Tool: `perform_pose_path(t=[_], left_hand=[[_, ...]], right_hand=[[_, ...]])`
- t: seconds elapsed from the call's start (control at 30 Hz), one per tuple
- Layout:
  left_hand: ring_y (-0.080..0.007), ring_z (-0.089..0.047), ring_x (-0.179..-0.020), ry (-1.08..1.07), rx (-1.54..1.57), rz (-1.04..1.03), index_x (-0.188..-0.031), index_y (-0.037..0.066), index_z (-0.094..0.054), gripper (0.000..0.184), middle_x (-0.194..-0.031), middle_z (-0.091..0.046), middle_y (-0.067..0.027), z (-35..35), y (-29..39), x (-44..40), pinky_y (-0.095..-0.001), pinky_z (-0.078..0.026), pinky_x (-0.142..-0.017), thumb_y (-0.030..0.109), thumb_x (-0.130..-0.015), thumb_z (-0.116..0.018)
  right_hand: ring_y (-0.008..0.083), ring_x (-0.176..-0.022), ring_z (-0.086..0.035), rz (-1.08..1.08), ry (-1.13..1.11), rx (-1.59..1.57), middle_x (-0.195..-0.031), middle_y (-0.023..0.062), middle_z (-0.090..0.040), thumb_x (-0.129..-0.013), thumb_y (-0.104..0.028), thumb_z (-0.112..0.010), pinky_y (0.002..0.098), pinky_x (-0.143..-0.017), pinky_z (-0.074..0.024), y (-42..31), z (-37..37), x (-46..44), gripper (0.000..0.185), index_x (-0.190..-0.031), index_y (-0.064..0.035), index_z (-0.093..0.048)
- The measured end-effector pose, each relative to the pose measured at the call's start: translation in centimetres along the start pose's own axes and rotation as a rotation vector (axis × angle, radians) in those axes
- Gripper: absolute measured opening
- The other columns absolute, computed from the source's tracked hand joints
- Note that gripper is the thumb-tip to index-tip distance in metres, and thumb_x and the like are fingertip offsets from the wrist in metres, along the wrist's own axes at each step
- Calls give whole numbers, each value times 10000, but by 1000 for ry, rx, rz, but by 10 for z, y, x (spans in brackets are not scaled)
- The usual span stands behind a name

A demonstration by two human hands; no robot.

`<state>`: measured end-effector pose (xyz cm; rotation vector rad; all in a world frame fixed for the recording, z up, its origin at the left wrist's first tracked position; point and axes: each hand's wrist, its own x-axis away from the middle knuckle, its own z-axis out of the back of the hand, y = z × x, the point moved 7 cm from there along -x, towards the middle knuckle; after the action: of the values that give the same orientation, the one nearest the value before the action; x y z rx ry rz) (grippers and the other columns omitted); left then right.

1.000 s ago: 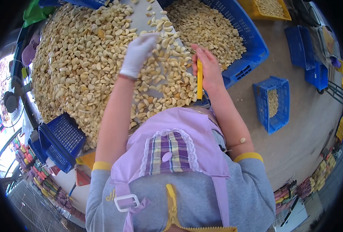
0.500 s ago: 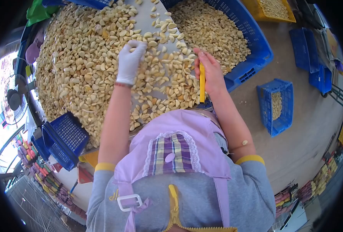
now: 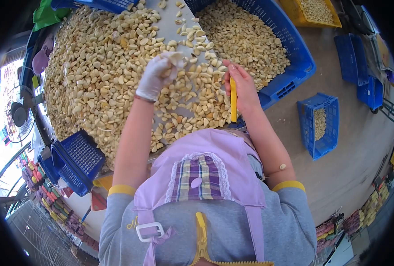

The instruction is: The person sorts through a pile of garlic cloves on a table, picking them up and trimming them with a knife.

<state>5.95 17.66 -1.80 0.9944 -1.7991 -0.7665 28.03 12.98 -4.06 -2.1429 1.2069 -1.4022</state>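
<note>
Left hand (image 3: 157,77) in glove (image 3: 148,90): fingers curled above pale pieces (image 3: 90,75) on table (image 3: 168,27); cannot tell if holding one. Right hand (image 3: 245,92) closed round yellow tool (image 3: 233,104), near blue crate (image 3: 304,71). Better keep tool away from glove.

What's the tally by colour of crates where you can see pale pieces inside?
Blue: 2, the large crate and the smaller crate
Yellow: 1, the yellow crate
Total: 3
</note>
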Motion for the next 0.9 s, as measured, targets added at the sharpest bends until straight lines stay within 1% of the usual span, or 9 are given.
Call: perform_pose_path(t=[0.1, 0.2, 0.3, 0.4, 0.5, 0.6, 0.7, 0.8, 0.9], left_hand=[[-55, -414, -519, -30, 240, -80, -1234, -45, -515, 485, -833, -619, -32, -5, 19, 0, -172, -269, -408, 289, -886, -565], [-68, -447, -530, 188, -271, -19, -1196, -29, -570, 499, -882, -645, -39, 17, 25, -16, -163, -322, -449, 356, -877, -583], [-111, -499, -555, 456, -818, -134, -1120, 2, -640, 464, -863, -653, -50, 29, 53, -30, -201, -402, -525, 387, -863, -598], [-196, -635, -692, 336, -1508, -307, -1050, 42, -674, 409, -856, -681, -86, 16, 62, -51, -321, -504, -670, 384, -833, -617], [-259, -652, -777, 196, -1701, 28, -1058, 65, -672, 395, -837, -673, -108, 12, 47, -58, -376, -503, -744, 376, -818, -628], [-166, -634, -696, 173, -1456, -241, -1093, 65, -657, 361, -822, -680, -64, 30, 36, -55, -292, -496, -615, 321, -842, -616], [-49, -560, -610, 153, -434, 155, -1117, 60, -640, 314, -787, -666, 0, 27, 16, -26, -179, -402, -482, 228, -852, -615], [1, -462, -594, 83, -164, 99, -1123, 7, -596, 313, -845, -640, 18, -4, 13, 7, -134, -286, -446, 213, -887, -586], [-6, -448, -597, 45, -191, 155, -1061, 29, -615, 260, -775, -576, 40, -22, 9, 32, -147, -299, -466, 166, -841, -639]], right_hand=[[46, -539, -455, -17, -12, 5, -735, -36, -514, -940, -298, -544, 198, -462, -373, 2, -6, -2, 310, -1168, -92, -583], [45, -539, -453, -38, -18, 31, -735, -37, -516, -937, -303, -549, 198, -463, -375, 2, -13, -2, 310, -1164, -96, -585], [43, -540, -452, -50, -13, 37, -734, -38, -517, -933, -309, -555, 197, -464, -377, 2, -13, -2, 309, -1158, -100, -589], [41, -541, -451, -54, -11, 31, -734, -38, -518, -929, -311, -562, 196, -464, -376, 4, -11, -3, 303, -1148, -104, -596], [40, -541, -451, -49, -4, 39, -735, -39, -518, -929, -308, -564, 195, -464, -373, 4, -9, -2, 295, -1141, -105, -599], [41, -541, -448, -26, -18, 72, -745, -29, -514, -942, -272, -538, 191, -468, -373, 0, -13, 0, 326, -1198, -72, -559], [39, -546, -440, 29, -74, 137, -760, -19, -509, -954, -239, -516, 186, -479, -373, -6, -23, 5, 357, -1255, -47, -517], [26, -560, -433, 92, -172, 208, -751, -30, -507, -937, -227, -545, 187, -496, -380, -6, -39, 12, 381, -1283, -71, -507], [18, -579, -413, 197, -285, 369, -752, -38, -498, -917, -224, -580, 185, -514, -370, -8, -58, 19, 434, -1314, -77, -486]])
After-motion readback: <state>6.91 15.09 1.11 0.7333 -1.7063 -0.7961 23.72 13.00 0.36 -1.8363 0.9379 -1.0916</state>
